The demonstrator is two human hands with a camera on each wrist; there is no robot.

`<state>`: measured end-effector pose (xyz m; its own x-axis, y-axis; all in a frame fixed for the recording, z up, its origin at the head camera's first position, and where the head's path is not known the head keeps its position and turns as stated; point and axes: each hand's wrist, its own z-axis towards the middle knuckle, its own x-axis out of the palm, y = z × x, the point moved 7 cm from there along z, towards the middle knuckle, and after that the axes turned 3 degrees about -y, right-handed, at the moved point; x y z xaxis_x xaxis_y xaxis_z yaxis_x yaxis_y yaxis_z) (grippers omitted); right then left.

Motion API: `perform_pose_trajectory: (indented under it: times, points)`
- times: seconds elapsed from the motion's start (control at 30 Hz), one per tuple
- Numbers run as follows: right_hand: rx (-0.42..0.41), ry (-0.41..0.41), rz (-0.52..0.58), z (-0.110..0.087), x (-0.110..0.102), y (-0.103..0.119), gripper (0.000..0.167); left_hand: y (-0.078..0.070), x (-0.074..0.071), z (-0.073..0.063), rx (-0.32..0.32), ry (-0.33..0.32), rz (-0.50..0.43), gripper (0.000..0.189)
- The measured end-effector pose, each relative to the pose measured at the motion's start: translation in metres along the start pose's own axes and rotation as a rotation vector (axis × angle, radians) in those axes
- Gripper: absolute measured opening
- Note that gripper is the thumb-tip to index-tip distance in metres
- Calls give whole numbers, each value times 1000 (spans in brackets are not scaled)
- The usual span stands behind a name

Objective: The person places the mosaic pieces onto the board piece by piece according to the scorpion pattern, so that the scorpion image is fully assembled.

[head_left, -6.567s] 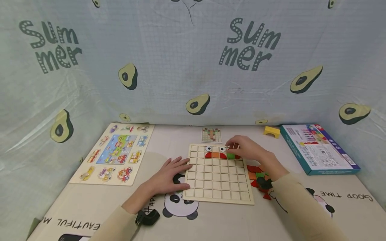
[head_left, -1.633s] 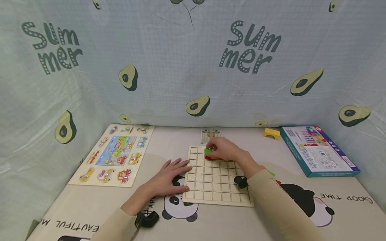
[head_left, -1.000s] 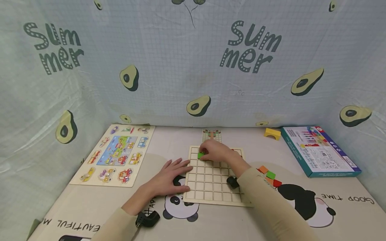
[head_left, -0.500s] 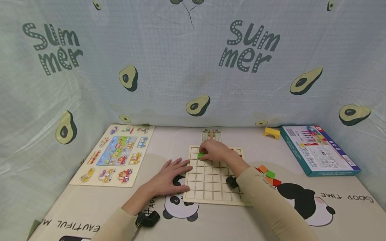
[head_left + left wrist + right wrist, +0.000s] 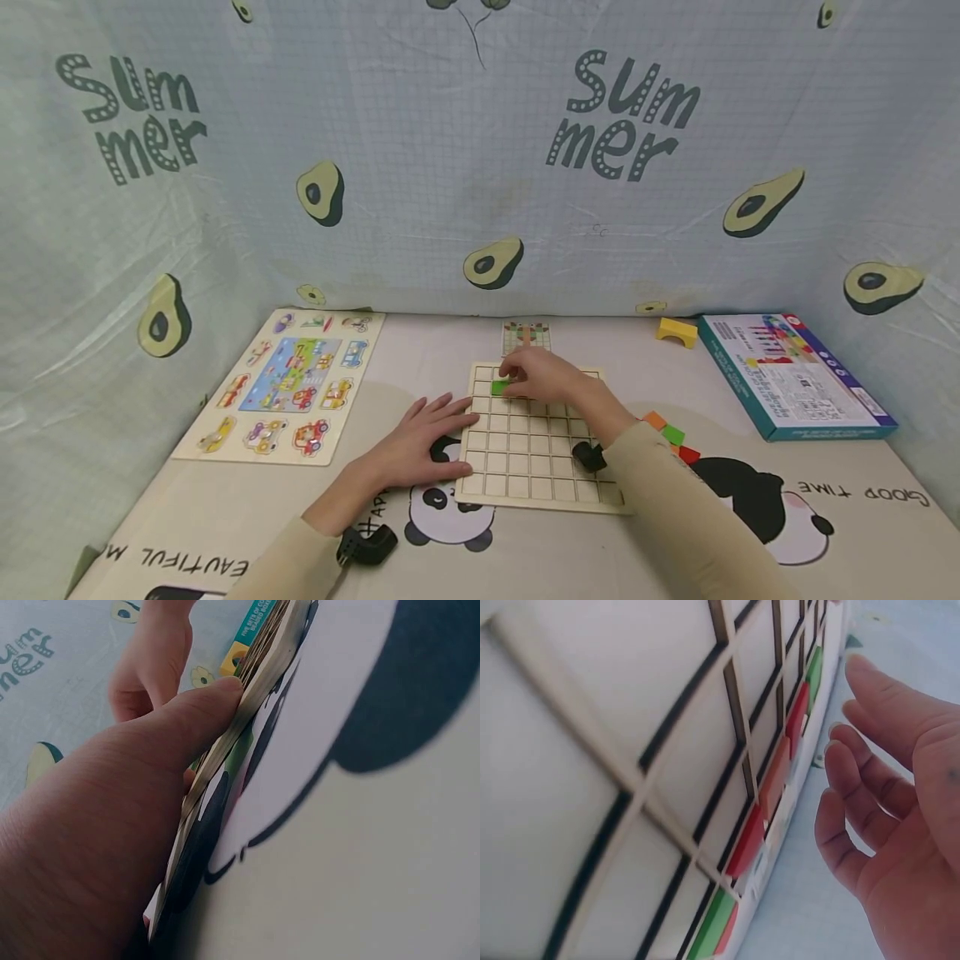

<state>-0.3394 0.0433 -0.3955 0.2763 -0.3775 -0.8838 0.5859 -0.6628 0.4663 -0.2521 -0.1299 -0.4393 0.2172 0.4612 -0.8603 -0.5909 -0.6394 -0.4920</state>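
Note:
A wooden grid board [image 5: 529, 458] lies in the middle of the table. My left hand [image 5: 420, 442] rests at its left edge with straight fingers; in the left wrist view the left thumb [image 5: 199, 712] lies along the board's edge. My right hand [image 5: 547, 377] hovers over the upper rows, fingers loosely bent and holding nothing. Just beside its fingertips, a green tile [image 5: 499, 388] sits in the grid. The right wrist view shows the same row: a red tile [image 5: 798, 712], an orange tile [image 5: 774, 774], another red tile [image 5: 746, 841] and another green tile [image 5: 712, 926]. The hand hides most of this row in the head view.
A small pattern card [image 5: 527, 333] lies behind the board. Loose orange, green and red tiles [image 5: 672, 434] lie right of it, partly under the right sleeve. A vehicle puzzle [image 5: 288, 383] is at left; a yellow arch block [image 5: 677, 332] and a teal box [image 5: 795, 375] are at back right.
My right hand went from the board's upper right to its upper left, set the green tile into the grid and has just let go, drawing slightly back right. The left hand stayed put.

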Motion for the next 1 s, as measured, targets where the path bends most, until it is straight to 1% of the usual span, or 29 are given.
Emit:
perform_pose_trajectory:
  times: [0.2,0.4,0.57,0.73,1.0]
  points:
    - [-6,-18,55,-11,-9,-3,25,0,0,0,-7,2,-2,72]
    - [-27,-44,74,-24,-17,-9,23,0,1,1,-8,5,-5,73]
    - [-4,-62,94,-39,-23,-17,25,0,1,1,-12,2,-4,73]
    - [39,-73,81,-52,-28,-31,28,2,1,1,-24,3,8,74]
    - [142,-83,114,-73,-37,-52,32,1,1,1,-11,-3,4,73]
